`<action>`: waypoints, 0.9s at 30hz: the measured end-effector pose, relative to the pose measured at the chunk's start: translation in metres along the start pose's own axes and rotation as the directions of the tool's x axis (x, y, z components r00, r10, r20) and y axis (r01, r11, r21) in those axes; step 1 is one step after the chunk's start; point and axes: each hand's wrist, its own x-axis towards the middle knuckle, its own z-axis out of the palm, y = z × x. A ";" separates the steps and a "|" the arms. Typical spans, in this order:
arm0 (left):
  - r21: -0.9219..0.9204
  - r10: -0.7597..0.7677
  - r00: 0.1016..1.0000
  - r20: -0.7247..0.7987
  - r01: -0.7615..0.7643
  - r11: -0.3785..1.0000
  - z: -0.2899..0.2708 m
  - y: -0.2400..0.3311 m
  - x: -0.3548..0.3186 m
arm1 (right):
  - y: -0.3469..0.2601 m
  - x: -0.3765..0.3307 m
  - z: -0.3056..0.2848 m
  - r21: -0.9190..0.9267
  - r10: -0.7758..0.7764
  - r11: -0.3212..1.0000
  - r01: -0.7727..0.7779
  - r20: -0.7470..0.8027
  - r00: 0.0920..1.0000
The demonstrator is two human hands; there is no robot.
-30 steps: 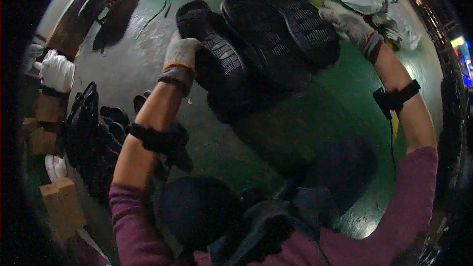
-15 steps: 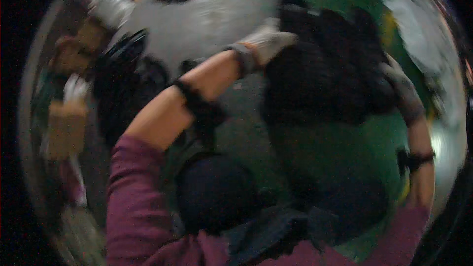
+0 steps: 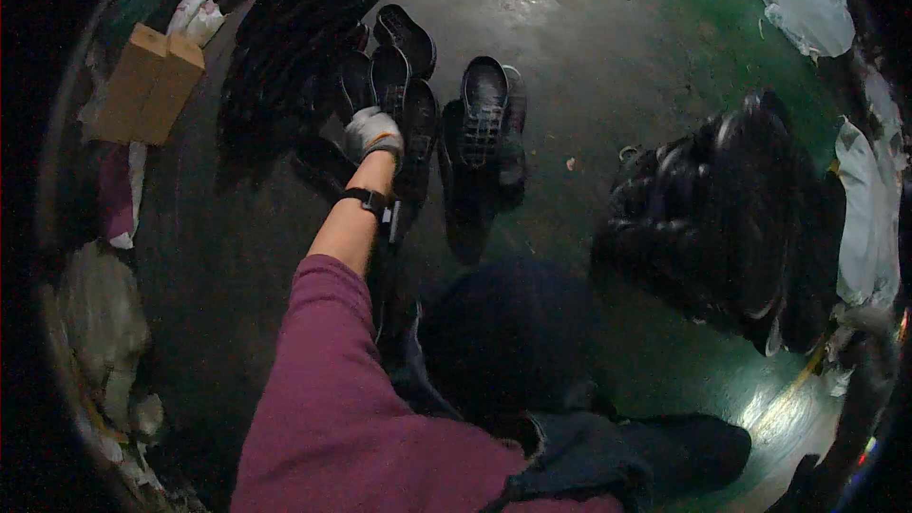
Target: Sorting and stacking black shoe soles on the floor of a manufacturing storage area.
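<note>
At the left a box (image 3: 147,85) stands near a black pile (image 3: 294,66), and just right of it the gloved left hand (image 3: 373,136) reaches over the near end of a cluster of black shoes (image 3: 390,76) on the floor (image 3: 551,218), its fingers curled down, though I cannot tell whether the grip is clamped on one. Beside the cluster lie more shoes (image 3: 484,100), close together, and well apart to the right sits a dark heap (image 3: 722,218), near a pale sheet (image 3: 857,218); the right hand is out of view.
</note>
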 end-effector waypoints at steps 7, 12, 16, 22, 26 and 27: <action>0.111 -0.169 0.985 0.042 0.164 0.980 0.003 -0.035 0.092 | -0.089 0.096 0.231 -0.126 -0.055 0.963 0.239 0.776 0.629; -0.020 0.126 0.949 -0.288 -0.138 0.990 -0.023 -0.042 0.150 | -0.015 0.184 0.370 -0.087 -0.061 0.986 0.145 0.614 0.787; 0.074 0.207 0.811 -0.547 -0.199 0.977 -0.067 -0.052 0.243 | 0.039 0.266 0.450 -0.246 0.200 0.962 -0.122 0.324 0.925; -0.006 -0.331 0.943 -0.038 0.331 0.944 -0.120 -0.077 0.383 | 0.077 0.312 0.555 -0.171 0.316 0.938 -0.302 0.056 0.947; -0.144 -0.261 0.879 0.399 0.341 0.929 -0.095 -0.078 0.343 | 0.071 0.316 0.566 -0.163 0.481 0.864 -0.477 -0.019 0.877; -0.248 -0.148 0.794 0.590 0.352 0.902 -0.107 -0.082 0.352 | 0.058 0.313 0.577 -0.061 0.435 0.900 -0.432 0.058 0.899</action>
